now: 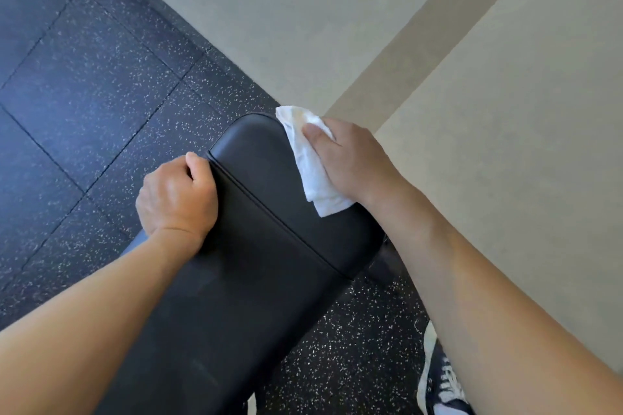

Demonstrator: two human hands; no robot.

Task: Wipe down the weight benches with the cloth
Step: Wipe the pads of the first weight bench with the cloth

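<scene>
Cloth [312, 162], white and crumpled, is seen in the head view laid over the right edge of a black padded weight bench [269, 246], near the bench's far rounded end. It is pressed against the pad by the right hand [354, 162]: the thumb lies flat on top of the fabric, while the other fingers are hidden past the edge of the pad, so how far they curl round the cloth cannot be told. A loose tail of the cloth hangs out toward the near side of that hand.

On the opposite, left edge of the bench, the left hand [177, 195] is curled over the side of the pad and grips it, apparently to steady it. A seam is seen running across the pad between the two hands.

Around the bench, dark speckled rubber floor tiles [84, 94] are seen on the left, and a pale floor [472, 77] on the right. A dark sneaker [441, 381] with white laces is visible at the lower right.

As for progress, the wiping is judged to be under way at the far end of this bench. No wet streak or clear difference in sheen is shown, so it cannot be told which parts are already wiped. The long near section toward the lower edge looks faintly smudged and is judged possibly still to be done. No other bench is in view.
</scene>
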